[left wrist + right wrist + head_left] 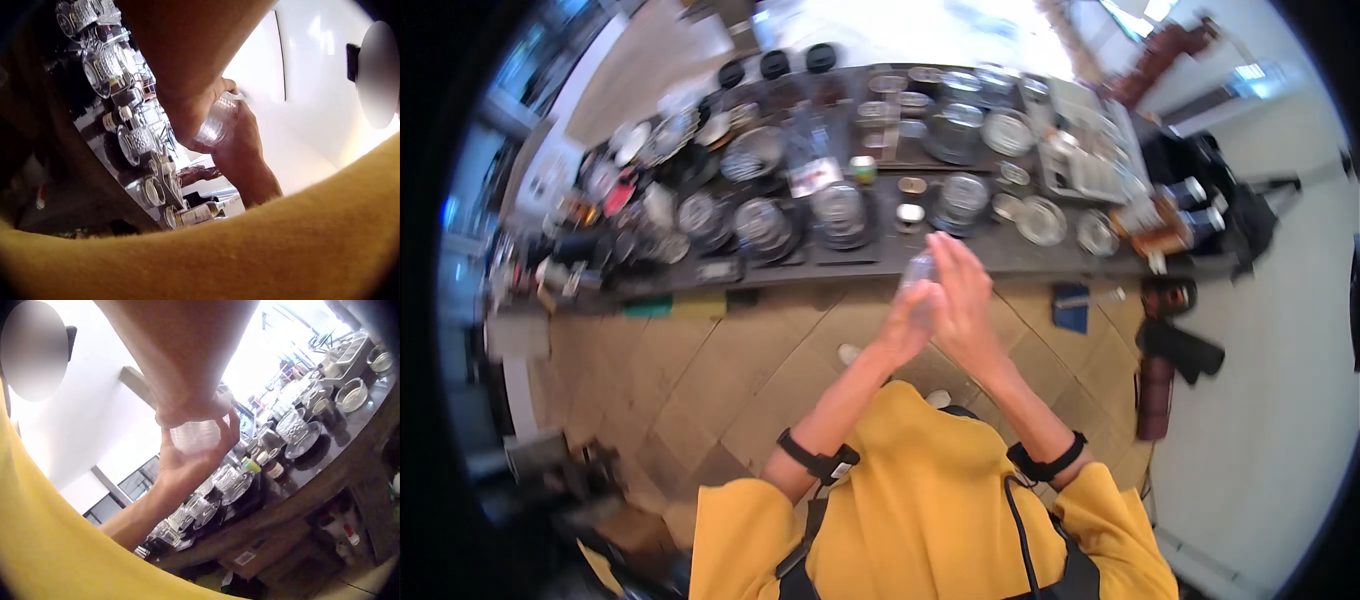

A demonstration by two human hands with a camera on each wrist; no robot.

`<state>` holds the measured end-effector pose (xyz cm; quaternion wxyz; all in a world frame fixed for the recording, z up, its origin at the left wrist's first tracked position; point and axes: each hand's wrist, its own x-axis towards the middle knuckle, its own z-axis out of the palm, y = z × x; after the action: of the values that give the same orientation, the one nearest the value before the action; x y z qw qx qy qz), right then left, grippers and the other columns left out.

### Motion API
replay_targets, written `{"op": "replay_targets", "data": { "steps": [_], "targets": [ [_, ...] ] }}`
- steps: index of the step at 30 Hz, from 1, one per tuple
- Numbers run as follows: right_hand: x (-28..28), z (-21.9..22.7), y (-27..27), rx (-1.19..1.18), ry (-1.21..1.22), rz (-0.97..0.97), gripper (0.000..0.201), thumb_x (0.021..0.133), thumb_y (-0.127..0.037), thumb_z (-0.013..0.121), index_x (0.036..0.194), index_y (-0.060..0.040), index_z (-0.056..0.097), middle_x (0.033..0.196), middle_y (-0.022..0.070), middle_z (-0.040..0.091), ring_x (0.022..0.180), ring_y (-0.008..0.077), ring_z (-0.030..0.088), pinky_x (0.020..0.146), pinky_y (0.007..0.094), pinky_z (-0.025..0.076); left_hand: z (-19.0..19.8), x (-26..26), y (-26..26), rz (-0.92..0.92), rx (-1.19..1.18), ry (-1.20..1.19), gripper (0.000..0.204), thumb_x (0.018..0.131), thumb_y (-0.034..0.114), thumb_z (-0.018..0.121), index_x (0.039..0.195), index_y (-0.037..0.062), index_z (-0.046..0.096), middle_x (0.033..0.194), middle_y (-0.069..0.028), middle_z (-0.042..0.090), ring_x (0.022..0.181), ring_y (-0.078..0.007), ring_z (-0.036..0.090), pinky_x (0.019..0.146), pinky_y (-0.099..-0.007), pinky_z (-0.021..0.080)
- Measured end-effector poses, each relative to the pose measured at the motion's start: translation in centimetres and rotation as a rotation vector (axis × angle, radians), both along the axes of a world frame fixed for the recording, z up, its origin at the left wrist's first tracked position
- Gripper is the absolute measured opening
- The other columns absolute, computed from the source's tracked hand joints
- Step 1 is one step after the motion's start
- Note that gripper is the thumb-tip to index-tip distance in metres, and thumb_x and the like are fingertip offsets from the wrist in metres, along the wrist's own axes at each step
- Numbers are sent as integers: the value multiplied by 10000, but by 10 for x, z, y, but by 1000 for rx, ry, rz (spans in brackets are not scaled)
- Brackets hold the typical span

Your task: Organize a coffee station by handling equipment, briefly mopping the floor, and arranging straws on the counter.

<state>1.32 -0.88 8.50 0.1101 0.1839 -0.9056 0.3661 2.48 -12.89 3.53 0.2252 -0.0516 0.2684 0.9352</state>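
Both hands meet in front of the body, near the table's front edge in the head view. Between them is a clear, ribbed container, mostly covered by palms and fingers; its exact kind cannot be told. My left hand grips it, with fingers curled around its side in the right wrist view. Against its other side lies my right hand, its fingers long and straight in the head view. The container also shows in the left wrist view as a shiny clear body between the hands.
A dark table carries several patterned glasses on saucers, glass bowls and small jars. A grey divided tray stands at the right, beside amber bottles. A blue dustpan lies on the tiled floor.
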Motion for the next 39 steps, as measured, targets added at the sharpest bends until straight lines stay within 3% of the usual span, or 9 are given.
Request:
{"op": "replay_targets", "data": {
  "steps": [6, 11, 18, 21, 23, 26, 31, 33, 39],
  "targets": [
    [54, 8, 133, -119, -80, -19, 564, 959, -242, 530, 1492, -105, 408, 1512, 177, 360, 1393, 365, 355, 1142, 495, 252, 14, 28, 123, -164, 17, 92, 869, 804, 490, 689, 1514, 142, 327, 1463, -72, 457, 1361, -257, 447, 1133, -430, 365],
    [97, 47, 249, -10, -102, 93, 897, 808, -366, 783, 1537, -124, 320, 1565, 184, 263, 1407, 380, 338, 1144, 496, 291, 11, 43, 210, -353, 133, 57, 880, 789, 499, 696, 1513, 152, 334, 1464, -83, 459, 1347, -276, 465, 1120, -468, 388],
    [116, 78, 323, 303, -132, 166, 1008, 731, -469, 825, 1533, -140, 309, 1551, 179, 251, 1394, 427, 325, 1132, 541, 306, 13, 47, 271, -636, 106, 47, 857, 776, 509, 706, 1483, 157, 373, 1435, -109, 487, 1326, -298, 492, 1068, -522, 443],
    [107, 79, 346, 217, -111, 172, 957, 792, -422, 801, 1538, -102, 295, 1549, 171, 307, 1397, 369, 372, 1125, 478, 334, 14, 31, 288, -733, 154, 102, 869, 772, 513, 717, 1478, 143, 373, 1436, -120, 483, 1278, -330, 535, 1001, -527, 497],
    [94, 73, 370, -288, -369, 148, 855, 862, -380, 747, 1532, -80, 309, 1500, 145, 409, 1356, 304, 444, 1105, 434, 364, 14, 17, 298, -793, 183, 111, 880, 769, 516, 723, 1478, 132, 371, 1422, -123, 493, 1245, -346, 558, 966, -523, 521],
    [62, 71, 411, -463, -601, 215, 770, 903, -327, 707, 1526, -77, 331, 1453, 124, 478, 1320, 264, 488, 1101, 404, 372, 24, -4, 318, -843, 219, 99, 903, 762, 518, 735, 1473, 103, 366, 1354, -133, 542, 1166, -380, 610, 886, -504, 571],
    [21, 89, 426, -26, -237, 184, 946, 743, -392, 842, 1501, -93, 363, 1497, 174, 367, 1367, 367, 401, 1112, 453, 366, 22, -57, 356, -913, 159, 47, 947, 750, 523, 745, 1499, 117, 330, 1426, -156, 481, 1245, -363, 561, 971, -533, 527],
    [5, 105, 431, 61, -224, 187, 952, 727, -397, 849, 1498, -113, 369, 1499, 179, 359, 1368, 384, 390, 1121, 474, 351, 26, -83, 366, -1021, 127, 24, 1050, 727, 588, 751, 1545, 146, 262, 1510, -136, 398, 1376, -320, 446, 1113, -540, 419],
    [-44, 116, 460, 287, -189, 118, 967, 630, -295, 886, 1469, -216, 411, 1482, 160, 367, 1352, 385, 376, 1079, 506, 367, 49, -132, 423, -947, 213, 42, 1186, 707, 714, 736, 1587, 170, 156, 1599, -63, 257, 1461, -277, 320, 1153, -521, 356]
  ]
}}
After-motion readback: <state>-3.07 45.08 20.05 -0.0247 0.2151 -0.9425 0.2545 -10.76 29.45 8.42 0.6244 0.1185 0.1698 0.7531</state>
